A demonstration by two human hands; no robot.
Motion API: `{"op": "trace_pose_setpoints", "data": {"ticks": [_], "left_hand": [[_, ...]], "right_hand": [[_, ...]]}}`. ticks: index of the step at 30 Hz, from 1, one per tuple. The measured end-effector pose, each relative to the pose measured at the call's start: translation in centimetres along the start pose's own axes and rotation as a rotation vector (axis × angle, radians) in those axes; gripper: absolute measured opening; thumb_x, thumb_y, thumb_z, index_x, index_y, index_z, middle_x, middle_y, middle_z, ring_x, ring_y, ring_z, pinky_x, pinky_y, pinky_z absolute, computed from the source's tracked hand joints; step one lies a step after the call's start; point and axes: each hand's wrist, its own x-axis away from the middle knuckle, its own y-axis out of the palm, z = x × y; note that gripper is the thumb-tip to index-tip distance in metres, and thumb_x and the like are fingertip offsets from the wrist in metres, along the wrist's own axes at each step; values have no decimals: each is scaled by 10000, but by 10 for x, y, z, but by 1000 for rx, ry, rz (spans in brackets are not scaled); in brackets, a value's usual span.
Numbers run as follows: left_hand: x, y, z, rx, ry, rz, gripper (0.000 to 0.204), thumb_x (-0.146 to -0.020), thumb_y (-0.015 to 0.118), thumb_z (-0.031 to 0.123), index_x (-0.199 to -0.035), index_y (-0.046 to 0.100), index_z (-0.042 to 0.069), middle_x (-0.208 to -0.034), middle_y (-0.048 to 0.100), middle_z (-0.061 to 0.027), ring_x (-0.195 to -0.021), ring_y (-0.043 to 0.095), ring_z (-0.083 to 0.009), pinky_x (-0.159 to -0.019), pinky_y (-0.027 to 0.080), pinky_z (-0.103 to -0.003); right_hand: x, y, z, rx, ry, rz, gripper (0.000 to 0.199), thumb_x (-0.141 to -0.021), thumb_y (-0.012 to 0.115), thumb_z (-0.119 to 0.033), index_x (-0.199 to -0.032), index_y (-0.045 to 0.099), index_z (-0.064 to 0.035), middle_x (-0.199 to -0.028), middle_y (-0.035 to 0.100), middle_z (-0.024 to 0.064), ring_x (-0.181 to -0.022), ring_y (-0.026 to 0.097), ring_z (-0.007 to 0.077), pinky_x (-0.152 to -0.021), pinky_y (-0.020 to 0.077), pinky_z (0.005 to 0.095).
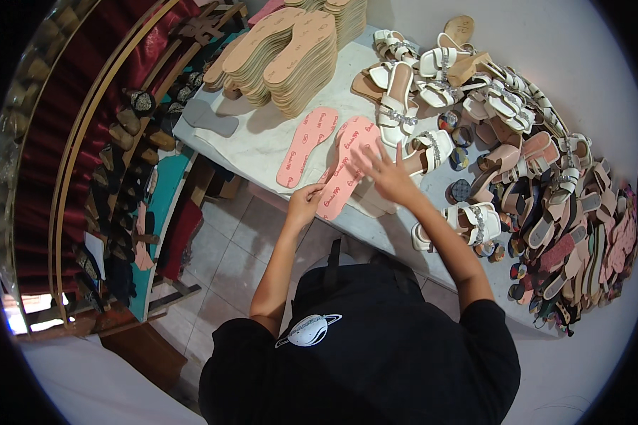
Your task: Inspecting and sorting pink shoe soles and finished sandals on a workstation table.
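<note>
A pink insole (346, 185) with red printing lies slanted at the table's near edge. My left hand (305, 203) pinches it along its left side, close to the heel end. Over its upper right part, my right hand (391, 174) is open with the fingers spread; whether the fingertips touch the insole I cannot tell. To the left, a second pink insole (309, 145) lies flat on the white table. Just beyond my right hand stands a white sandal (398, 113) with a jewelled strap.
Tall stacks of beige soles (305, 67) stand at the back left, beside grey sole pieces (216, 120). Many white sandals (432, 152) and other shoes (546, 227) crowd the right side. A rack of shoes (131, 134) stands left, past the tiled floor (223, 241).
</note>
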Motion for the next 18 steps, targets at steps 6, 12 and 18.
{"op": "trace_pose_setpoints", "data": {"ticks": [6,12,18], "left_hand": [[7,-1,8,-56,40,5,197,-868,550,55,-1028,620,-36,-893,661,-87,-799,606,-109,-710,463,-225],[11,-5,2,-123,-19,-22,250,-874,564,82,-1082,592,-54,-961,647,-66,-835,574,-85,-750,453,-227],[22,9,27,-695,392,195,628,-740,725,255,-1235,461,-30,-1131,565,-159,-1009,556,-273,-862,427,-366]], "right_hand": [[-64,-40,39,162,-126,-451,981,-608,713,-44,-1389,209,-360,-1470,195,51,-1358,175,311,-1061,127,625],[-87,-32,47,189,-288,-564,1018,-521,789,-87,-1362,258,-305,-1402,314,-4,-1332,256,266,-1077,150,594],[-108,-26,65,218,-347,-420,1020,-450,841,-152,-1316,312,-253,-1337,377,-17,-1295,323,229,-1081,197,549]]}}
